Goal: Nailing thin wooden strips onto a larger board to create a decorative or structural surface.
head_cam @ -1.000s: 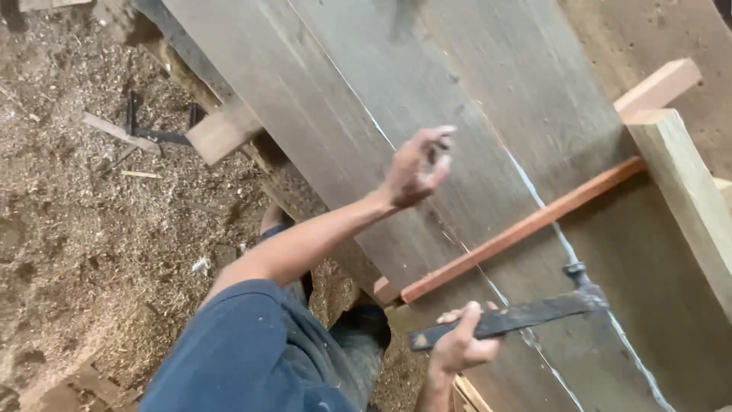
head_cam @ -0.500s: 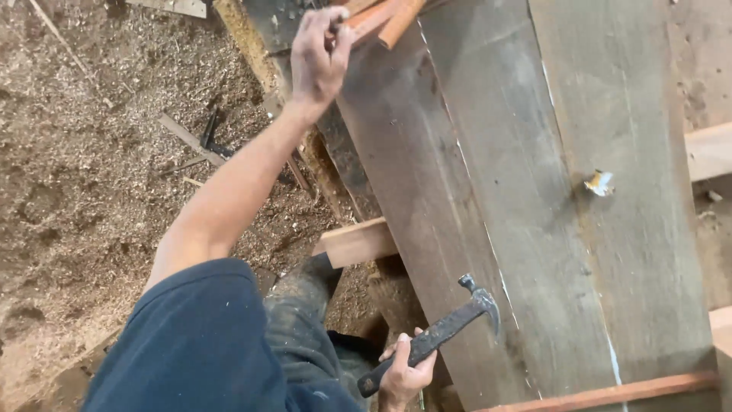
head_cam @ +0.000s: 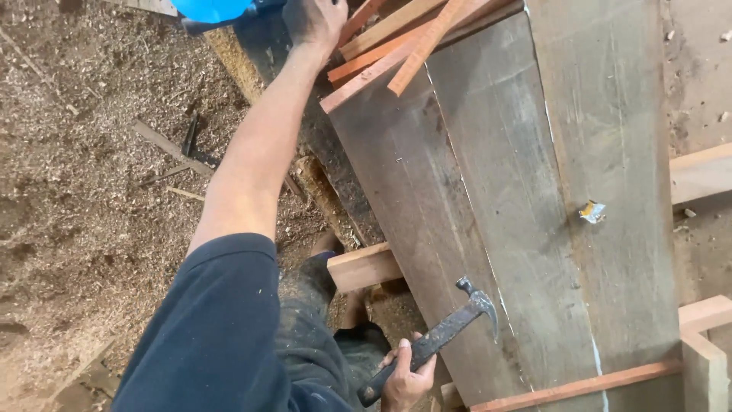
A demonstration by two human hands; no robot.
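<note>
Low in my view, the right hand [head_cam: 406, 378] is wrapped tight round the grip of a claw hammer [head_cam: 438, 336], whose dark handle runs up and to the right so that the steel head hangs just over the near edge of the grey planks [head_cam: 526, 198] forming the tabletop. I judge the hammer head-heavy and rigid, its weight well out from the fist; the hold sits near the butt of the handle, which gives swing but less control, and the worn, dusty grip looks as if it could slip in a damp palm. At the top of the frame the left hand [head_cam: 314, 19] stretches away at the end of a long bare arm to the near ends of a bundle of reddish wooden strips [head_cam: 396, 46] lying slantwise across the far end of the planks. The fingers curl downward beside those ends, but I cannot tell whether they have closed on a strip or only rest there, since the frame cuts the hand off. The strips look light, stiff and thin enough to snap or splinter if levered; I would take one near its middle. Another reddish strip [head_cam: 579, 385] crosses the planks close to me, a pale timber block [head_cam: 366, 267] juts out from beneath the planks' left edge, and a small crumpled scrap [head_cam: 592, 211] lies on the right-hand plank. Sawdust covers the floor [head_cam: 84, 229] to the left, and something round and blue [head_cam: 213, 8] shows at the top edge.
</note>
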